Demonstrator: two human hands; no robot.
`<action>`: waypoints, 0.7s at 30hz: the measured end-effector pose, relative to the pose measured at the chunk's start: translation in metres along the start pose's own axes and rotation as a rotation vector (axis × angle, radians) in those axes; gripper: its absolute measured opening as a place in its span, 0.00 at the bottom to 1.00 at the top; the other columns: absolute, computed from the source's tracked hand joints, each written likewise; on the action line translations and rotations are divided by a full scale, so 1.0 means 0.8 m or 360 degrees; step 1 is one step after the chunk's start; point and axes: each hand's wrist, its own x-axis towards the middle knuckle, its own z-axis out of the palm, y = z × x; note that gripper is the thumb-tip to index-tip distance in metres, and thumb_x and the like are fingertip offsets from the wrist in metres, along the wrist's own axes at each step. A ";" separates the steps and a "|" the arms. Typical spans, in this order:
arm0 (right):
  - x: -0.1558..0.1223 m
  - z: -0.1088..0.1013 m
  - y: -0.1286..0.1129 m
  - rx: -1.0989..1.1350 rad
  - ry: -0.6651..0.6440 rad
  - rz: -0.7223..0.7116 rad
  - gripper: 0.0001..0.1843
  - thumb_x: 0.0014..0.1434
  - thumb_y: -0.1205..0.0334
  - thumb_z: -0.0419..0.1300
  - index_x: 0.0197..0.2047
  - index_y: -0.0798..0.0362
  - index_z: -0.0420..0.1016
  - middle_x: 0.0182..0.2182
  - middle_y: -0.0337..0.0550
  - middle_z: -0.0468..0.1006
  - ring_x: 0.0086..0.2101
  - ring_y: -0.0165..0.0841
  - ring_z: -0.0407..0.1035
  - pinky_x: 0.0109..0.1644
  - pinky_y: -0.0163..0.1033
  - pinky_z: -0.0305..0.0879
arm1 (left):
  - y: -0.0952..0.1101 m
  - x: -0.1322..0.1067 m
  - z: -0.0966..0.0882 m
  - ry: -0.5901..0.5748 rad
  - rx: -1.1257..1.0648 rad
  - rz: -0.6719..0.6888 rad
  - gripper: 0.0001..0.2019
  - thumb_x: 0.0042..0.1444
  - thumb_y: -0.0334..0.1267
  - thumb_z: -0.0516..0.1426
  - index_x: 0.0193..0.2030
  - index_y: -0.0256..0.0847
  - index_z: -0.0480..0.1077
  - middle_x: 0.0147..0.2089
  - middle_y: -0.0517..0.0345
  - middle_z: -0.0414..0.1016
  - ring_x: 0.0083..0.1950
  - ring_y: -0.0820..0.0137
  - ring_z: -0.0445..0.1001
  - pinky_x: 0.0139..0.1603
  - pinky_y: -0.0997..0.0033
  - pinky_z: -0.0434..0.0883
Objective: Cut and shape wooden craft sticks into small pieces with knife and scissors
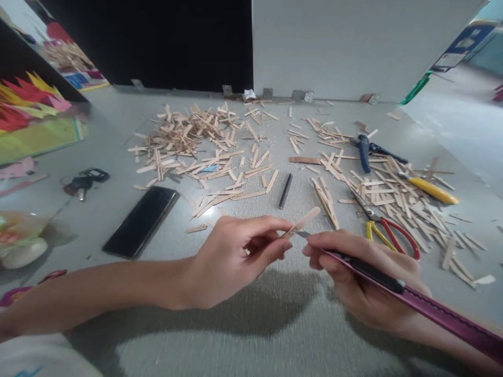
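My left hand (223,264) pinches a small wooden craft stick (307,217) between thumb and fingers, its rounded end pointing up to the right. Wrapped in my right hand (353,301) is a pink and black utility knife (373,273). Its blade tip comes close to the stick beside my left fingertips; whether it touches I cannot tell. Just beyond the hands lie a thin dark rod (285,190) and a wooden clothespin-like piece (325,201). Scissors (393,235) with red and yellow handles rest past my right hand.
A heap of cut craft sticks (188,131) spreads at the back left, more sticks (396,193) at the right. Blue-handled cutters (364,152) and a yellow-handled tool (432,189) lie among them. A phone (141,222) and keys (80,184) sit left; a black and white panel (306,47) stands behind.
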 end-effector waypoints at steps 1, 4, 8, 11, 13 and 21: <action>0.000 0.001 0.000 0.0001 0.0001 0.0027 0.07 0.78 0.63 0.60 0.52 0.42 0.79 0.31 0.35 0.89 0.26 0.33 0.85 0.33 0.33 0.84 | 0.000 -0.001 0.000 -0.0009 0.0030 -0.0006 0.09 0.72 0.37 0.63 0.52 0.38 0.83 0.29 0.61 0.83 0.19 0.78 0.72 0.23 0.81 0.74; -0.002 0.004 -0.001 -0.0004 0.0027 0.0057 0.08 0.78 0.64 0.61 0.51 0.43 0.80 0.31 0.35 0.89 0.26 0.33 0.85 0.33 0.34 0.85 | -0.002 -0.003 0.001 0.0000 0.0089 0.0013 0.09 0.73 0.38 0.62 0.53 0.38 0.83 0.24 0.64 0.79 0.20 0.76 0.73 0.23 0.80 0.73; -0.004 0.009 -0.002 -0.0018 0.0104 0.0062 0.11 0.76 0.69 0.61 0.52 0.44 0.82 0.30 0.34 0.89 0.26 0.33 0.85 0.33 0.33 0.85 | -0.010 -0.005 0.003 0.0002 0.0216 0.0140 0.11 0.73 0.37 0.62 0.57 0.39 0.82 0.23 0.65 0.77 0.21 0.75 0.73 0.24 0.80 0.72; -0.005 0.013 -0.001 0.0038 0.0114 0.0045 0.13 0.75 0.71 0.61 0.53 0.44 0.83 0.28 0.34 0.88 0.26 0.33 0.85 0.33 0.32 0.84 | -0.015 -0.005 0.004 -0.0063 0.0304 0.0268 0.14 0.74 0.33 0.60 0.62 0.38 0.80 0.27 0.63 0.81 0.22 0.76 0.73 0.26 0.79 0.74; -0.007 0.013 -0.001 0.0059 0.0089 0.0036 0.15 0.74 0.72 0.61 0.54 0.43 0.82 0.29 0.34 0.88 0.26 0.33 0.85 0.32 0.33 0.84 | -0.017 -0.005 0.004 -0.0066 0.0341 0.0341 0.15 0.74 0.31 0.58 0.62 0.38 0.79 0.31 0.61 0.84 0.24 0.76 0.76 0.28 0.80 0.75; -0.009 0.012 0.001 0.0019 -0.0005 -0.0054 0.13 0.76 0.71 0.60 0.55 0.43 0.78 0.29 0.35 0.86 0.23 0.32 0.82 0.29 0.34 0.81 | -0.014 -0.007 0.007 -0.0020 0.0390 0.0394 0.14 0.72 0.28 0.58 0.59 0.36 0.82 0.37 0.56 0.88 0.26 0.75 0.80 0.35 0.79 0.80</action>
